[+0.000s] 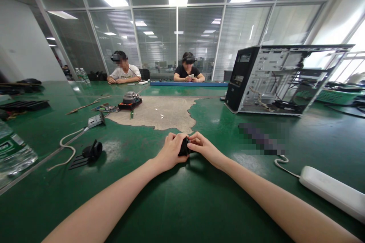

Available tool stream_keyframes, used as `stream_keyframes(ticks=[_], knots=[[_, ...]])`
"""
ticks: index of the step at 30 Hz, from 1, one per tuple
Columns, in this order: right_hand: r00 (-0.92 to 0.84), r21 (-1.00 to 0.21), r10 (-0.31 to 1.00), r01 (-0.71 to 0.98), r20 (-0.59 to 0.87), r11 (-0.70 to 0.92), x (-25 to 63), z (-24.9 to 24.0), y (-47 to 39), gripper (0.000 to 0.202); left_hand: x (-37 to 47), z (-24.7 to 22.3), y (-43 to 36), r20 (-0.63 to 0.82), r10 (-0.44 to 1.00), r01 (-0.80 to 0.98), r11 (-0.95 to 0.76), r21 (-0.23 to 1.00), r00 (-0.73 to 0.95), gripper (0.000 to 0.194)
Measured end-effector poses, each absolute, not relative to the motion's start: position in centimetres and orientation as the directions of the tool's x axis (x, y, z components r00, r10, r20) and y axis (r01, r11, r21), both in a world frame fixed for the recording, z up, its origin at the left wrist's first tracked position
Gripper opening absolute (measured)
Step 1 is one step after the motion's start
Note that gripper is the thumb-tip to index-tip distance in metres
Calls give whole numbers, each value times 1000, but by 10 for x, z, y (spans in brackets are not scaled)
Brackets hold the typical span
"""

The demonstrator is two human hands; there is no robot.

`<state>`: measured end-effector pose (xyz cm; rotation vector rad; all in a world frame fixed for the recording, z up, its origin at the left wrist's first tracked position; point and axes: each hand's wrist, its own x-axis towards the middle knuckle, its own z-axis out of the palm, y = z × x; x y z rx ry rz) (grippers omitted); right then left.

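Between both hands, a little above the green table (159,212), is a small dark black part (183,149) whose exact kind I cannot make out. My left hand (171,151) wraps round its left side, fingers over the top and thumb below. From the right, the bent fingertips and thumb of my right hand (203,146) pinch the edge of the same part. My fingers cover much of it. Left of my hands lies a black plastic piece (92,152) with a round end and several prongs.
An opened computer case (248,79) stands at the right. A white power bank-like block (330,188) with a cable lies at the near right. A fan heatsink (130,98) and a metal bracket (96,120) lie left. One water bottle (14,148) is at the left edge. Two people sit opposite.
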<state>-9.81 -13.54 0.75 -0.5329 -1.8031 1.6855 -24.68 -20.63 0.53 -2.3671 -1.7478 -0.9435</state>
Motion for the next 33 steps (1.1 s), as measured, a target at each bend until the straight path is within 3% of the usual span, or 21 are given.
stream_keyframes(ticks=[4,11,16,22,29,33], knots=[[-723,-992,681,-63,119,106,-99,6,-134,25,-248,5,-206,500,847,879,-366,306,179,55],[-806,-986,569,-120,164,115,-94,10,-134,40,-249,4,-205,490,854,880,-360,311,175,57],[-767,-985,618,-114,172,132,-96,11,-137,25,-248,4,-206,502,848,881,-359,309,170,54],[-724,-988,676,-48,137,150,-98,6,-134,28,-248,4,-205,500,850,877,-360,319,167,56],[-791,-981,585,-96,177,167,-93,7,-133,39,-248,5,-207,491,855,876,-359,323,169,53],[-779,-982,603,-88,171,165,-94,10,-136,28,-248,6,-207,491,855,876,-356,326,165,54]])
